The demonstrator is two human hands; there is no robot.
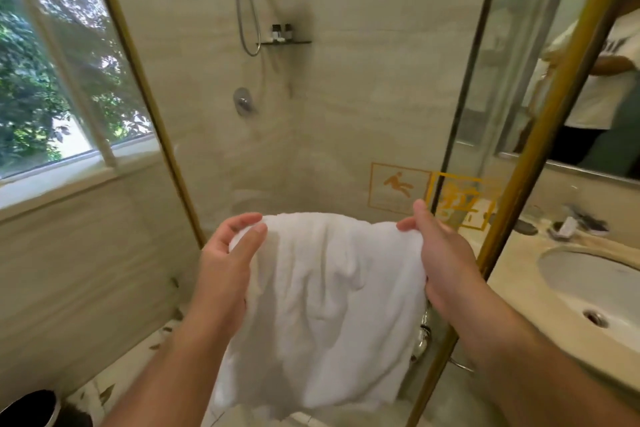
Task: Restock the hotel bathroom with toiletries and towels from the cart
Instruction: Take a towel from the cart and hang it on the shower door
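Holding white towel at 6 o'clock before glass shower screen, your left hand pinches its 10 o'clock corner, right hand grips 2 o'clock edge. Uneven release likely drops it onto floor.

a bathroom: glass shower, sink.

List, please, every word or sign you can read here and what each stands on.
"拉": orange sign on the glass shower door.
Slip-warning pictogram on the glass; its caption is too blurred.
Bottles on the shower shelf: labels too small.
Shirt print in the mirror: unreadable.
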